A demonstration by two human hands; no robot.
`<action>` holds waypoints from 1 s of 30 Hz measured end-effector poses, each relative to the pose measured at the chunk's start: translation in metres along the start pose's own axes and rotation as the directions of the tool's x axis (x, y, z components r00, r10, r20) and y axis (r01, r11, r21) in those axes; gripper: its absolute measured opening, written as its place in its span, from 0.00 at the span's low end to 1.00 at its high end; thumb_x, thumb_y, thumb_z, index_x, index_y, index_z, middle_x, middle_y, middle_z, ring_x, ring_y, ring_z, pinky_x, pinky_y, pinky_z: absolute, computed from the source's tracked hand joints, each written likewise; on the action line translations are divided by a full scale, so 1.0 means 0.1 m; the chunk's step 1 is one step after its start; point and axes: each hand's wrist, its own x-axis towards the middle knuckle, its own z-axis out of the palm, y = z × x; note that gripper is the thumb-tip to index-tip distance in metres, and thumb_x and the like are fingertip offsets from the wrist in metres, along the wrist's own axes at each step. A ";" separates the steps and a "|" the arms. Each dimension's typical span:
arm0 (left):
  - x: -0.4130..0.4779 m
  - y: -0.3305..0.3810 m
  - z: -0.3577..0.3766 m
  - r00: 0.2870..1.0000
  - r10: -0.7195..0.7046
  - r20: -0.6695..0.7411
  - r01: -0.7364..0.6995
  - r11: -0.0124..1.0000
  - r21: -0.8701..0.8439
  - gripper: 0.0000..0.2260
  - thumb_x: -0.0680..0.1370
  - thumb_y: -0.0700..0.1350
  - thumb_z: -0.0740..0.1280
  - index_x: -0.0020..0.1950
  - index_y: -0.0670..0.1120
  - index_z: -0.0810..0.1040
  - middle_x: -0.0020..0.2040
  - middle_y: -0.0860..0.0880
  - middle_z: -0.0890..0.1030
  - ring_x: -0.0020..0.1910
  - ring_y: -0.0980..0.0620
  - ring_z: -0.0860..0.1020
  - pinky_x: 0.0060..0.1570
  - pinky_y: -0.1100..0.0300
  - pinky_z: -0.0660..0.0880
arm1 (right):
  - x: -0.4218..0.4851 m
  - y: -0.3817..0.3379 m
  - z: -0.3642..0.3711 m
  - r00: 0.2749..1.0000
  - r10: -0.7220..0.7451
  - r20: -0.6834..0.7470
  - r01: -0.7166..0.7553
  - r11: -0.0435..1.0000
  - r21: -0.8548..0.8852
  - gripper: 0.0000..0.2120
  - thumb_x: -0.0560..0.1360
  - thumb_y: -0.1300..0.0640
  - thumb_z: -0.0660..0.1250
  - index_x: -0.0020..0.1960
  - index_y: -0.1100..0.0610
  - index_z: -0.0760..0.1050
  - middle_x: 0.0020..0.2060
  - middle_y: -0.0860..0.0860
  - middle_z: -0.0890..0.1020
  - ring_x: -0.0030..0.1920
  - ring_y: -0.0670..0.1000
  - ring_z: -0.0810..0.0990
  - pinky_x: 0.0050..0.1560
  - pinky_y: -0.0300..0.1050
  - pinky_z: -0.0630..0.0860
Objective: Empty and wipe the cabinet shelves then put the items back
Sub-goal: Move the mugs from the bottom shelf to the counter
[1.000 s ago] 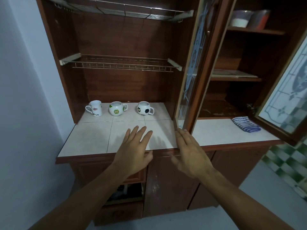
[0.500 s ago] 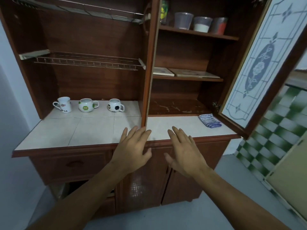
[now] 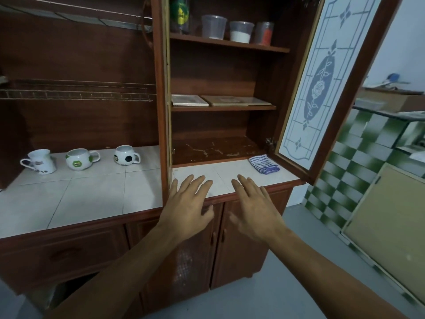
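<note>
The wooden cabinet stands open in front of me. Its top shelf [image 3: 230, 43] carries a dark bottle [image 3: 180, 16] and three plastic cups [image 3: 240, 31]. Flat tiles [image 3: 220, 100] lie on the middle shelf [image 3: 223, 108]. The bottom shelf [image 3: 213, 149] is bare and stained. A blue striped cloth [image 3: 264, 164] lies on the tiled counter [image 3: 96, 192] at the right. My left hand [image 3: 187, 208] and my right hand [image 3: 255, 208] hover flat over the counter's front edge, fingers spread, holding nothing.
Three mugs [image 3: 79, 158] stand on the counter at the left under a wire rack [image 3: 78, 95]. The glass door [image 3: 322, 84] swings open at the right. A narrow door edge [image 3: 164, 100] divides the cabinet. Green checked tiles [image 3: 358, 166] cover the wall at right.
The view has swung to the right, bringing the right cabinet section to the middle. Both hands moved right along the counter edge, still flat and empty.
</note>
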 end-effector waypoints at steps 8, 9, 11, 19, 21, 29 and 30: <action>0.34 0.14 0.18 1.000 -0.008 0.005 0.008 0.999 0.050 0.30 0.75 0.59 0.57 0.76 0.51 0.64 0.77 0.48 0.64 0.77 0.45 0.59 0.75 0.43 0.46 | 0.19 0.47 0.06 1.000 0.008 0.007 -0.008 1.000 -0.005 0.37 0.79 0.41 0.58 0.80 0.52 0.43 0.80 0.51 0.44 0.79 0.54 0.43 0.77 0.55 0.44; 0.39 0.16 0.21 1.000 -0.010 0.002 0.010 0.997 0.074 0.30 0.74 0.58 0.60 0.74 0.49 0.68 0.74 0.46 0.68 0.75 0.43 0.64 0.73 0.41 0.50 | 0.23 0.56 0.06 1.000 -0.001 0.009 0.002 1.000 -0.011 0.37 0.79 0.41 0.58 0.80 0.52 0.43 0.80 0.51 0.44 0.79 0.54 0.43 0.77 0.55 0.44; 0.49 0.23 0.30 1.000 -0.005 -0.024 0.008 0.993 0.116 0.28 0.71 0.57 0.66 0.68 0.46 0.76 0.67 0.44 0.76 0.68 0.40 0.73 0.68 0.38 0.60 | 0.30 0.73 0.06 1.000 -0.018 0.012 0.018 1.000 -0.021 0.37 0.79 0.41 0.59 0.80 0.52 0.43 0.80 0.51 0.44 0.79 0.54 0.43 0.77 0.55 0.44; 0.94 0.63 0.56 0.987 -0.158 -0.007 0.157 0.978 0.138 0.32 0.74 0.60 0.55 0.77 0.51 0.61 0.78 0.49 0.61 0.77 0.46 0.57 0.75 0.43 0.46 | 0.64 1.41 0.00 0.995 -0.096 0.011 0.096 0.995 -0.039 0.38 0.79 0.42 0.59 0.80 0.50 0.43 0.80 0.50 0.43 0.79 0.54 0.42 0.76 0.54 0.42; 1.02 0.70 0.61 0.987 -0.162 -0.015 0.163 0.979 0.121 0.31 0.76 0.59 0.57 0.78 0.50 0.61 0.78 0.48 0.61 0.77 0.46 0.57 0.75 0.42 0.47 | 0.74 1.55 -0.01 0.994 -0.107 0.007 0.107 0.994 -0.029 0.38 0.79 0.41 0.59 0.80 0.51 0.43 0.80 0.50 0.44 0.79 0.54 0.43 0.77 0.55 0.44; 1.46 0.73 0.81 0.984 -0.179 0.007 0.176 0.973 0.150 0.30 0.78 0.59 0.57 0.79 0.52 0.56 0.79 0.50 0.57 0.79 0.47 0.52 0.76 0.44 0.44 | 1.18 1.84 0.09 0.994 -0.105 -0.010 0.105 0.994 -0.002 0.37 0.79 0.40 0.59 0.80 0.51 0.45 0.80 0.50 0.47 0.79 0.54 0.46 0.78 0.55 0.47; 1.51 0.69 0.84 0.984 -0.180 0.020 0.174 0.971 0.163 0.30 0.79 0.60 0.56 0.79 0.52 0.55 0.79 0.50 0.56 0.79 0.47 0.51 0.76 0.44 0.42 | 1.23 1.86 0.10 0.995 -0.099 -0.005 0.099 0.995 0.002 0.37 0.79 0.40 0.59 0.80 0.51 0.45 0.80 0.50 0.47 0.79 0.54 0.46 0.77 0.55 0.47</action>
